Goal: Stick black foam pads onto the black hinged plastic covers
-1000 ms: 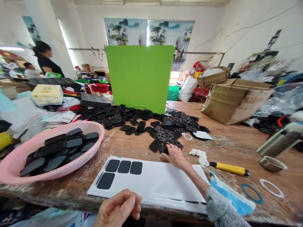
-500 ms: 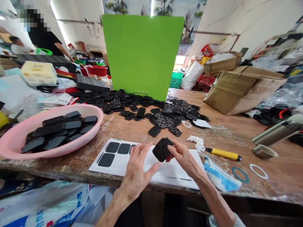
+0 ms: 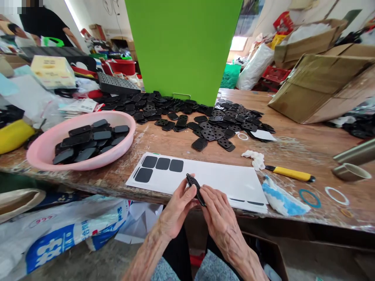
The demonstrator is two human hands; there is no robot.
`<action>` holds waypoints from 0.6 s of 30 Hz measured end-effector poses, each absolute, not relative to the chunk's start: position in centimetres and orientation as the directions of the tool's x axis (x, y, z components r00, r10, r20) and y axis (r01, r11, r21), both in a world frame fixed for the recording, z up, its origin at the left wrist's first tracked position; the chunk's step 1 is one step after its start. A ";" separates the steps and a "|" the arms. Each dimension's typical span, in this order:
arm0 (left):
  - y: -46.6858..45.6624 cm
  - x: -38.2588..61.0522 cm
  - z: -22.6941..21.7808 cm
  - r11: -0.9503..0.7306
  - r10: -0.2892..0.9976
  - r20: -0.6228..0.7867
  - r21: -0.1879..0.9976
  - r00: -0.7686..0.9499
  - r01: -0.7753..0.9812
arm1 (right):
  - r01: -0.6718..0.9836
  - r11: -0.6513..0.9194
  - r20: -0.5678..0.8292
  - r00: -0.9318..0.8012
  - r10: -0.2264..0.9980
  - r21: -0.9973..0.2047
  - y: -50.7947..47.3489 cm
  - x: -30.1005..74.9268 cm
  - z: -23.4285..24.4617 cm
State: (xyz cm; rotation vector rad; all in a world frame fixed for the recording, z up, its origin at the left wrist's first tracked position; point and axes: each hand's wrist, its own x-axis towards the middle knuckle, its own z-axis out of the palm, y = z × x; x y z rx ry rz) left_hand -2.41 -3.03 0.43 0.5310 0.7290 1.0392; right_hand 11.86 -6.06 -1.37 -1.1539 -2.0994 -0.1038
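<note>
A small black perforated plate (image 3: 194, 189) is tilted nearly edge-on above the front of the table. My left hand (image 3: 179, 207) pinches it, thumb on the near face and fingers behind. My right hand (image 3: 218, 208) presses its closed fingers along the plate's right side; the fingertips are partly hidden. Beneath and beyond the hands lies a white sheet (image 3: 216, 175) with several black rounded-square stickers (image 3: 163, 164) at its left end. Behind it, a heap of black perforated plates (image 3: 211, 130) spreads over the table.
To the left stands a pink basin (image 3: 38, 154) of black pieces. A green board (image 3: 184, 50) rises at the back. On the right are a yellow-handled cutter (image 3: 291, 173), a blue-white cloth (image 3: 283, 197), a metal cup (image 3: 350, 172) and a cardboard box (image 3: 310, 86). A person (image 3: 43, 23) stands far left.
The plate, held in my right hand before, has come down towards me and turned edge-on. My left hand has gone from open to gripping it. The camera view has tilted down.
</note>
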 end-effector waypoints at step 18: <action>-4.7 -5.3 0.4 0.285 0.942 -0.255 0.951 0.217 -0.119 | 0.435 0.162 0.227 0.101 0.969 -0.886 -6.8 12.6 2.2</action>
